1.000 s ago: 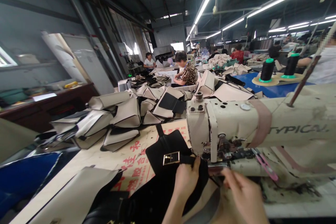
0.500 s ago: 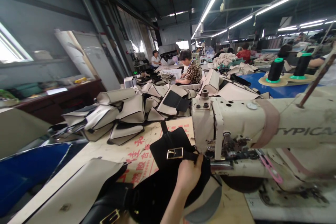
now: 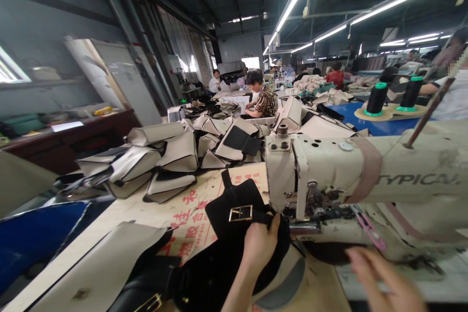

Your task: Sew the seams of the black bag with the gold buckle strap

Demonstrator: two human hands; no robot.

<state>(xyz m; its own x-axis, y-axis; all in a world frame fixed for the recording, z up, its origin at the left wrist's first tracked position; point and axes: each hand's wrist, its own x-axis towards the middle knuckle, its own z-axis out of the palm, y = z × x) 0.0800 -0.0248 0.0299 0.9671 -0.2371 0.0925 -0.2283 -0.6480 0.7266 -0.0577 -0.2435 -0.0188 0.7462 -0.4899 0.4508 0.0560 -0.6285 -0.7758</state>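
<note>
My left hand (image 3: 260,243) presses down on a black bag flap (image 3: 234,200) at the sewing machine's needle area, its fingers closed on a black strap beside a gold buckle (image 3: 241,213). The bag's beige and grey body (image 3: 283,285) shows below the hand. My right hand (image 3: 383,278), smeared by motion, hovers at the lower right in front of the machine's arm, and its finger pose is unclear. The white sewing machine (image 3: 329,165) stands right of the flap. At lower left lies a beige bag (image 3: 106,258) with black trim and another gold buckle (image 3: 149,303).
A heap of beige and black bags (image 3: 175,151) covers the far side of the board table (image 3: 183,214). Black thread cones (image 3: 376,100) stand behind the machine. Pink thread snips (image 3: 369,229) hang on it. A co-worker (image 3: 261,95) sits beyond the heap.
My right hand has come into view at the lower right. My left hand keeps its place on the flap; the whole view has shifted slightly.
</note>
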